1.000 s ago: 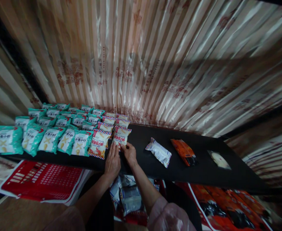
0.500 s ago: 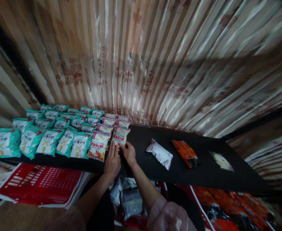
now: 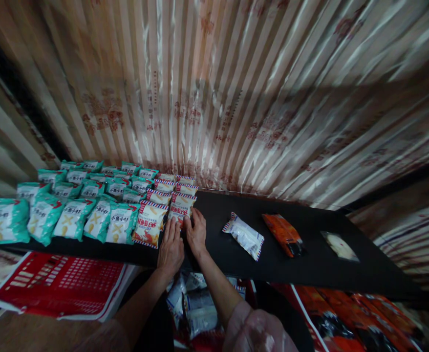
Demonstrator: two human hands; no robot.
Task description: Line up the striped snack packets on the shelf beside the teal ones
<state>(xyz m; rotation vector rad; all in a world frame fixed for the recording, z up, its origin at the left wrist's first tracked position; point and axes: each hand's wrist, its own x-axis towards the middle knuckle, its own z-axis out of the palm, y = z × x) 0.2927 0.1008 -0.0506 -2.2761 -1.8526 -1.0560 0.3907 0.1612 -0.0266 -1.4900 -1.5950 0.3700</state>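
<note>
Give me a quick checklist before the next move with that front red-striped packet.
1. Hands free: ok. The left hand and right hand lie flat and open, gripping nothing.
2. Contact: ok. Fingertips of both hands touch the near edge of the red-striped packet.
3. Packet in its column: ok. It sits in front of the striped ones behind it.
4. Neighbouring packet: ok. It lies flat alongside.
5. Loose packets lined up: not ok. The white packet and orange packet lie askew on the black shelf, apart from the rows.

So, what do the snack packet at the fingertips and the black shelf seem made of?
The snack packet looks like glossy printed plastic film: it glints and its ends look crimped. The black shelf seems a matte board, perhaps laminate or painted wood; little glare.
</note>
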